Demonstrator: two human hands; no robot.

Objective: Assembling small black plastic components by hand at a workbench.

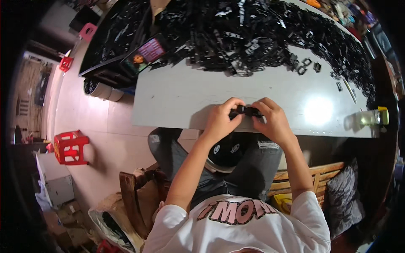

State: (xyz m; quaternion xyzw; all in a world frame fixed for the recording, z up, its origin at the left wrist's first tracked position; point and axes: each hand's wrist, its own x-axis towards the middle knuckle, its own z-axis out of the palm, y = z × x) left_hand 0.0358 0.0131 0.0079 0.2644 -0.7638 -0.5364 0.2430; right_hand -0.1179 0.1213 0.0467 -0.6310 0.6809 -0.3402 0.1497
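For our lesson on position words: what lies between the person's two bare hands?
The head view shows small, blocky black parts held between the left hand and the right hand; whether they are joined is unclear.

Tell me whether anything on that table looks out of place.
A few small black pieces lie apart from the large black heap, one beside a slim metallic tool; they look stray because most others are bunched together. Nothing else stands out.

Red stool [62,148] on pale floor [109,152]
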